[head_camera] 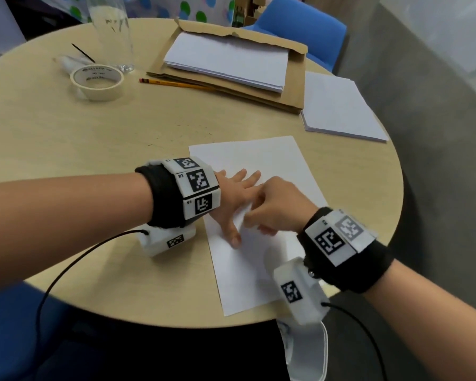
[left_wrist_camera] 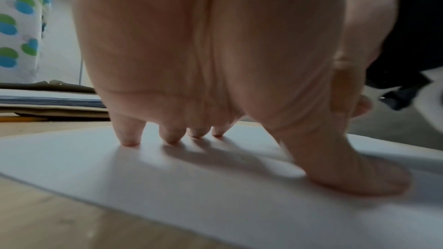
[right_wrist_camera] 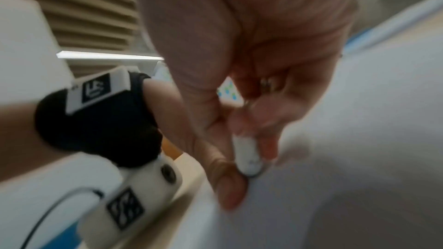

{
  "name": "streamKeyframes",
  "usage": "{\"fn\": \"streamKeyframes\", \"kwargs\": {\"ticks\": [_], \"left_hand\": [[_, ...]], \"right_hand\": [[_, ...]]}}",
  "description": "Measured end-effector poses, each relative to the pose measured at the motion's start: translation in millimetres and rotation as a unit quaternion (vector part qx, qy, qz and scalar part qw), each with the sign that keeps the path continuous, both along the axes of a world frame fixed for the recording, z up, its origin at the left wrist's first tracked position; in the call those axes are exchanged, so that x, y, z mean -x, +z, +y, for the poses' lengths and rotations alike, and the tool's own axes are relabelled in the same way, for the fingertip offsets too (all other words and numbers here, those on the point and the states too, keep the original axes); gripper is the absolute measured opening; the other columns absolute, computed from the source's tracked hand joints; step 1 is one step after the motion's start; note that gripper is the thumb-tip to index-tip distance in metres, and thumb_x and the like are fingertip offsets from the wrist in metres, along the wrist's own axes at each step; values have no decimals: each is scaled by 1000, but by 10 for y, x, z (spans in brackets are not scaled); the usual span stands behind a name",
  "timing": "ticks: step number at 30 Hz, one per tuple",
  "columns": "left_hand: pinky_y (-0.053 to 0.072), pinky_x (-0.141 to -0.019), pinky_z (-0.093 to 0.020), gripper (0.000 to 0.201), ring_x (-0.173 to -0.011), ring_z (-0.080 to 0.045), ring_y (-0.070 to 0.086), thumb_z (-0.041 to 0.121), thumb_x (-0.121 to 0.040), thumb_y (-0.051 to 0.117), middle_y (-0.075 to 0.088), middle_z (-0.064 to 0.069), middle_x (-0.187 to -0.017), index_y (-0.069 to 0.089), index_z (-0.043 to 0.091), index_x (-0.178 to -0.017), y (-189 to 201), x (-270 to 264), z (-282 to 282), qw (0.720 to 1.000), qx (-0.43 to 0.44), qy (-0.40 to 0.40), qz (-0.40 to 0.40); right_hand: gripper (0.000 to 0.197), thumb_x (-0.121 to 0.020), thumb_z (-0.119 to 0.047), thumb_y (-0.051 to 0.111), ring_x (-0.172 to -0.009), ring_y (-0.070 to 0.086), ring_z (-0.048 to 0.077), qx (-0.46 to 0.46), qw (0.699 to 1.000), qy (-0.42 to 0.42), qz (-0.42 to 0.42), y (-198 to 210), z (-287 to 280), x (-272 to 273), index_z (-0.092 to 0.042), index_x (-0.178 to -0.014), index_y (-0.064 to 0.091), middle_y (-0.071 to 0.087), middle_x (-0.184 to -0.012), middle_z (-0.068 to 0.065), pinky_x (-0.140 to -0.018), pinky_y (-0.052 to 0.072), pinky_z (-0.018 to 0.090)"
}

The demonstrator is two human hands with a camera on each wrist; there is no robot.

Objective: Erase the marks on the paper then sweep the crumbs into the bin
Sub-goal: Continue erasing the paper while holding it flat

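A white sheet of paper (head_camera: 253,166) lies on the round wooden table (head_camera: 66,138) in front of me. My left hand (head_camera: 237,199) lies spread on it, fingers straight, pressing the sheet (left_wrist_camera: 167,168) down with fingertips (left_wrist_camera: 130,140) and thumb. My right hand (head_camera: 272,207) crosses over the left fingers and pinches a white eraser (right_wrist_camera: 248,156) between thumb and fingers, its tip on the paper (right_wrist_camera: 359,139). In the head view the eraser (head_camera: 245,215) shows only as a blurred white patch. Dark crumbs (head_camera: 182,127) speckle the table beyond the sheet. A white bin (head_camera: 308,350) sits below the near table edge.
A roll of masking tape (head_camera: 97,81), a clear plastic bottle (head_camera: 112,34) and a yellow pencil (head_camera: 176,83) lie at the back. A cardboard folder (head_camera: 286,89) holds a paper stack (head_camera: 226,61); another stack (head_camera: 338,105) sits at the right. Blue chairs (head_camera: 294,31) surround the table.
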State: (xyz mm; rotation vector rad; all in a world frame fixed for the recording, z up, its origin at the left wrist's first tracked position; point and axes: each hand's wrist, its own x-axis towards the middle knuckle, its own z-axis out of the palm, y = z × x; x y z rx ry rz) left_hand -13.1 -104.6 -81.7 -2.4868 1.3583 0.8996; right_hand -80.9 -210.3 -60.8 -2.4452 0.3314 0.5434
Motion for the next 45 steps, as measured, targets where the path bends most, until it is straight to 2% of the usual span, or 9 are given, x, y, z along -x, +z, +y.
{"fn": "streamKeyframes", "kwargs": {"ticks": [2, 7, 12, 17, 23, 28, 34, 40, 45], "left_hand": [[-1, -115, -53, 121, -144, -28, -19, 56, -67, 72, -28, -5, -154, -13, 30, -148, 2, -3, 0, 1000, -2, 0, -1], [-2, -116, -52, 124, -144, -26, -20, 56, -68, 72, -29, -2, -154, -22, 30, -145, 17, -3, -22, 1000, -18, 5, -7], [0, -117, -55, 122, -143, -29, -21, 54, -68, 74, -31, -5, -153, -18, 34, -146, 25, -7, -17, 1000, -17, -1, 6], [1, -117, -55, 124, -143, -26, -22, 56, -67, 73, -31, -1, -153, -23, 36, -144, 12, -16, -29, 1000, -31, 1, -4], [3, -116, -57, 125, -143, -28, -23, 59, -65, 72, -34, -3, -151, -21, 36, -144, 19, -37, -43, 999, -37, -13, -3], [6, -115, -58, 127, -143, -29, -23, 56, -65, 74, -33, -2, -152, -25, 37, -143, 26, -31, -65, 999, -45, -11, -7], [4, -116, -58, 129, -143, -29, -23, 58, -64, 74, -34, -2, -151, -25, 34, -143, 31, -35, -85, 998, -52, -13, -12], [4, -115, -58, 129, -143, -31, -22, 57, -64, 75, -33, -3, -152, -24, 35, -143, 12, -47, -75, 999, -43, -13, -11], [4, -116, -58, 131, -142, -29, -23, 57, -64, 74, -34, -1, -151, -26, 33, -143, 22, -42, -94, 999, -50, -13, -13]], "right_hand": [[7, -66, -6, 69, -40, 54, 11, -16, 999, 17, 25, -12, 26, 30, 0, -63, 66, 60, -51, 7, -46, 49, 20], [14, -64, -6, 65, -41, 54, 14, 53, 993, -90, -47, 59, -408, -98, 8, -67, 68, 65, -59, 14, -50, 49, 22], [10, -68, -6, 68, -42, 55, 11, -25, 999, 8, 23, -38, -23, 93, -4, -59, 64, 62, -54, 8, -47, 49, 19], [13, -68, -5, 70, -53, 58, 18, -10, 994, -103, -32, 37, -388, -108, 6, -76, 69, 65, -64, 12, -54, 51, 25], [10, -69, -6, 71, -43, 56, 9, -42, 999, 8, 28, -18, -82, 72, -5, -61, 64, 62, -54, 6, -48, 49, 18], [8, -68, -4, 71, -53, 59, 15, -47, 995, -85, -18, 48, -375, -112, 1, -74, 68, 63, -60, 8, -51, 51, 20], [8, -72, -9, 72, -45, 58, 9, -47, 997, 44, 37, -3, -199, 139, -2, -72, 70, 62, -51, 1, -49, 49, 16], [8, -72, -12, 73, -48, 58, 8, -17, 999, 18, -41, 25, -315, -46, -8, -66, 69, 62, -53, 1, -52, 48, 14], [10, -72, -13, 72, -35, 50, -2, 3, 993, 108, 37, 42, -215, 164, -14, -64, 67, 57, -42, -8, -45, 42, 8]]}}
